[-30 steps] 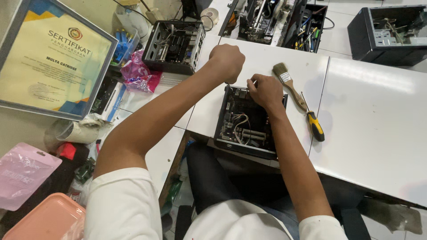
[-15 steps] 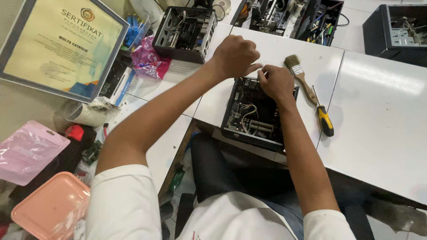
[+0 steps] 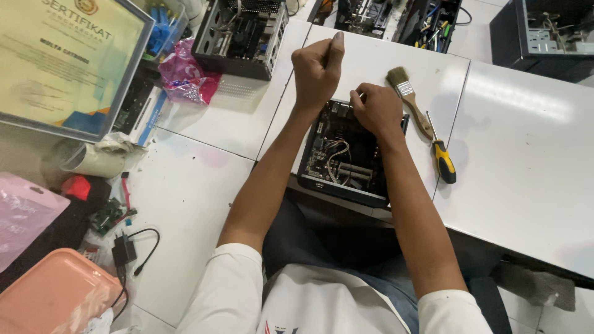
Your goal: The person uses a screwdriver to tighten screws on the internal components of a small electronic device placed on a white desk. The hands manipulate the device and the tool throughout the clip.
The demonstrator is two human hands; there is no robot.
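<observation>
Fingers of the right hand (image 3: 376,110) are curled together inside an opened mini computer case (image 3: 346,154); the left hand (image 3: 317,69) is fisted above it, beside a paintbrush (image 3: 408,99) on the table (image 3: 526,136)

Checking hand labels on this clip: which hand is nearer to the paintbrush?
Right. The right hand sits over the open small computer case, just left of the paintbrush. The left hand is a raised fist farther left, beyond the right hand.

small open computer case (image 3: 343,154): 1 | paintbrush (image 3: 408,99): 1 | screwdriver (image 3: 441,154): 1 | framed certificate (image 3: 62,59): 1 | hands: 2
</observation>
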